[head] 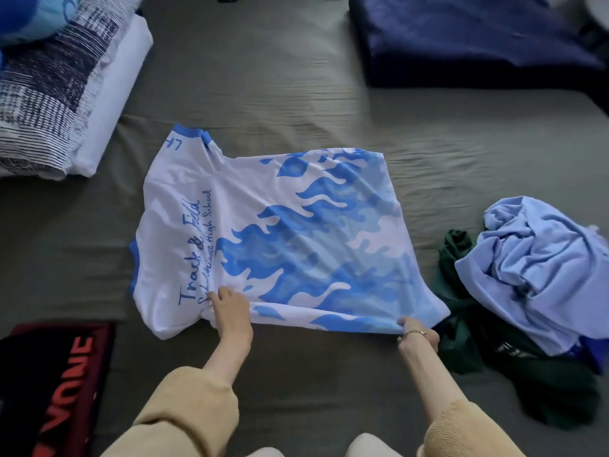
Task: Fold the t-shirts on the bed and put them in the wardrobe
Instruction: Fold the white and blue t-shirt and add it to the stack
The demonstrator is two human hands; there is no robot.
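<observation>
Dim, cool daylight falls from beyond the fingertips | soft sheen on the grey bed sheet (263, 77) past the fingers | shadows faint | wide-angle bowing at edges | corners darken and blur | centre reasonably sharp

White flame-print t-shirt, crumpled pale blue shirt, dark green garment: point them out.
White flame-print t-shirt (296, 232), head view, middle of the blue flames.
Crumpled pale blue shirt (540, 268), head view, centre folds.
Dark green garment (543, 387), head view, lower part.
</observation>
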